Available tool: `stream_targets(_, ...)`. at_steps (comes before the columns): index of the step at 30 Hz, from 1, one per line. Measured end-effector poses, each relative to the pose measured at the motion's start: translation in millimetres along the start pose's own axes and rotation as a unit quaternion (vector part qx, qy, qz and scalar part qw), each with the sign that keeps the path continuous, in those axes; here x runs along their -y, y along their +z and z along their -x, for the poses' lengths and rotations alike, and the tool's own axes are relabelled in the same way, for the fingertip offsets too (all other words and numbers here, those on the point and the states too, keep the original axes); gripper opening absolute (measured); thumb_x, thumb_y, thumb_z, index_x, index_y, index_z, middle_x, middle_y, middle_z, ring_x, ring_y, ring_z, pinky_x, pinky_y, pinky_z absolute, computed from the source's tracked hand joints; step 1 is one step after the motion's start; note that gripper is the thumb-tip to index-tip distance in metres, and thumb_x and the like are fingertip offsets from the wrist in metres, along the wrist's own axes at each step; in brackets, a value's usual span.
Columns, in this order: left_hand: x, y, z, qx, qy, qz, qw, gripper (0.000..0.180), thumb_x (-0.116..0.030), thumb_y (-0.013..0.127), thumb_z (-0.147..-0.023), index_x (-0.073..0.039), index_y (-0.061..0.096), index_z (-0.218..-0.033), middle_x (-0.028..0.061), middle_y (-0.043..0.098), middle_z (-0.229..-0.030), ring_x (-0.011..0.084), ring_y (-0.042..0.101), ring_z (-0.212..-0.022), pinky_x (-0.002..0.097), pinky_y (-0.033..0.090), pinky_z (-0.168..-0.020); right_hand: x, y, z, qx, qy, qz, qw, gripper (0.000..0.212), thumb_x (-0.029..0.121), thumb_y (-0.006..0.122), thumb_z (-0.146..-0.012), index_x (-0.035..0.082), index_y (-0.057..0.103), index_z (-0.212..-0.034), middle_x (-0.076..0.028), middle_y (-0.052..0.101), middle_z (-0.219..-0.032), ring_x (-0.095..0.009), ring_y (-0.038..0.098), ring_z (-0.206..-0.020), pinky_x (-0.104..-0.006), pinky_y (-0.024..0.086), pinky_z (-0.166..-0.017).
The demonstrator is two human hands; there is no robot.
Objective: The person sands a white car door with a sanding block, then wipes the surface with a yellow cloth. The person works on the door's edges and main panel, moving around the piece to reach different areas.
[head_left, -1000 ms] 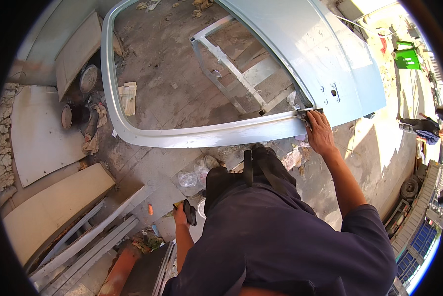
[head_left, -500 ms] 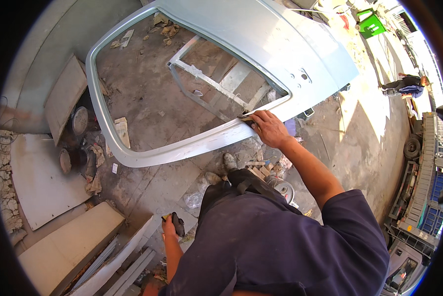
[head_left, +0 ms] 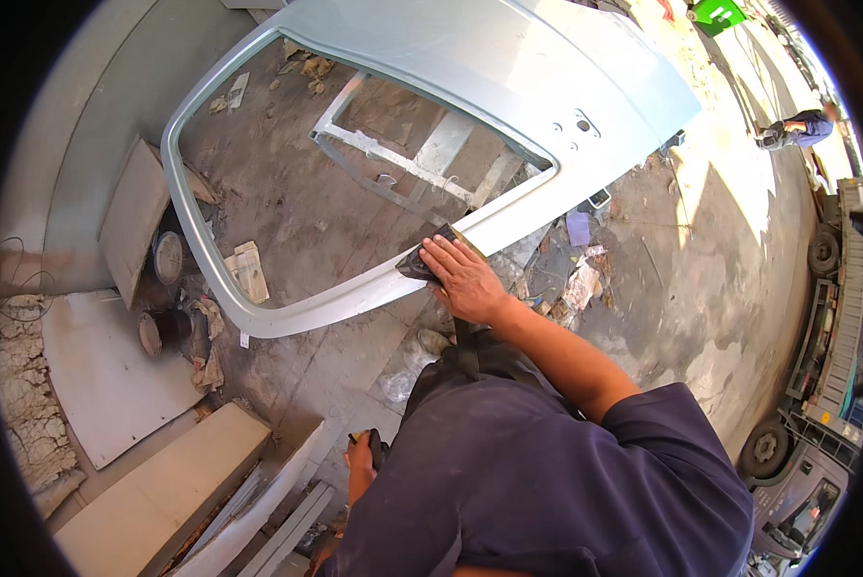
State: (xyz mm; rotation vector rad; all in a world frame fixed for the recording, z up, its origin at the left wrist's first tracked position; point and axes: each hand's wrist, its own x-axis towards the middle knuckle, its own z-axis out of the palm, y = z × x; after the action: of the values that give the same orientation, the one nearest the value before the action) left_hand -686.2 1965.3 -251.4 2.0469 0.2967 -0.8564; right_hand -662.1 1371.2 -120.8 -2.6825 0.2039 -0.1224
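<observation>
A large pale silver-blue vehicle door panel (head_left: 383, 284) with a wide window opening lies in front of me, raised above the floor. My right hand (head_left: 465, 279) presses a dark piece of sandpaper (head_left: 415, 265) flat on the panel's near lower frame rail, fingers laid over it. A yellowish edge shows beside those fingers. Low at my left side, my left hand (head_left: 360, 464) is closed around a small dark object (head_left: 379, 448) with a bit of yellow at it; my body partly hides it, and its kind is unclear. That hand is well apart from the panel.
Boards (head_left: 172, 471) and strips lean at the lower left, near a white sheet (head_left: 114, 375) and blackened cans (head_left: 169, 258). Through the window opening a metal frame (head_left: 393, 154) shows on the floor. Litter (head_left: 581, 284) lies right. A person (head_left: 805, 127) and a truck (head_left: 816, 462) are farther right.
My right hand has slid leftward along the frame rail with the sandpaper, which now shows more fully. The view has shifted slightly. My left hand still hangs low with its dark object.
</observation>
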Motion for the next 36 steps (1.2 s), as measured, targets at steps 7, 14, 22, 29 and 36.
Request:
stream_targets(7,-92,2,-11,-0.056,-0.153,0.166,0.973,0.03,-0.029,0.074,-0.105,-0.01,0.069,-0.128,0.0075,0.074,-0.106,0.0234,0.074,-0.083,0.0435,0.063,-0.07,-193,-92,44,-0.072,0.237,0.157,0.956,0.059,0.039,0.046,-0.122,0.009,0.049,-0.174,-0.009,0.044,-0.184,-0.029,0.034,-0.173,-0.0506,0.021,-0.144)
stream_targets(14,-98,3,-3,-0.038,-0.158,0.181,0.97,0.04,-0.028,0.076,-0.105,-0.008,0.066,-0.139,0.0088,0.075,-0.116,0.024,0.077,-0.091,0.0424,0.066,-0.076,-1,8,14,-0.03,0.107,0.024,0.993,0.089,0.034,0.067,-0.108,0.001,0.029,-0.181,-0.019,0.025,-0.191,-0.036,0.019,-0.179,-0.0526,0.012,-0.146)
stream_targets(22,-109,10,20,-0.013,-0.158,0.088,0.983,0.037,-0.027,0.075,-0.105,-0.007,0.066,-0.135,0.011,0.076,-0.108,0.026,0.077,-0.083,0.0435,0.065,-0.067,-75,-26,41,-0.02,0.061,0.098,0.993,0.08,0.041,0.062,-0.114,0.008,0.034,-0.181,-0.013,0.03,-0.19,-0.03,0.025,-0.177,-0.0478,0.016,-0.146)
stream_targets(29,-101,4,12,-0.051,-0.161,0.136,0.976,0.037,-0.027,0.075,-0.105,-0.006,0.065,-0.134,0.0108,0.076,-0.108,0.0255,0.077,-0.083,0.0441,0.065,-0.068,-152,-29,56,-0.175,0.329,0.146,0.916,0.079,0.037,0.058,-0.117,-0.005,0.032,-0.178,-0.028,0.028,-0.187,-0.047,0.022,-0.176,-0.0581,0.018,-0.143)
stream_targets(36,-72,3,12,-0.015,-0.175,0.125,0.977,0.043,-0.029,0.079,-0.102,-0.004,0.066,-0.134,0.011,0.076,-0.111,0.0248,0.078,-0.087,0.0433,0.067,-0.072,49,33,18,0.077,-0.089,-0.04,0.992,0.094,0.039,0.072,-0.104,0.002,0.033,-0.18,-0.015,0.027,-0.191,-0.031,0.02,-0.179,-0.0491,0.014,-0.146)
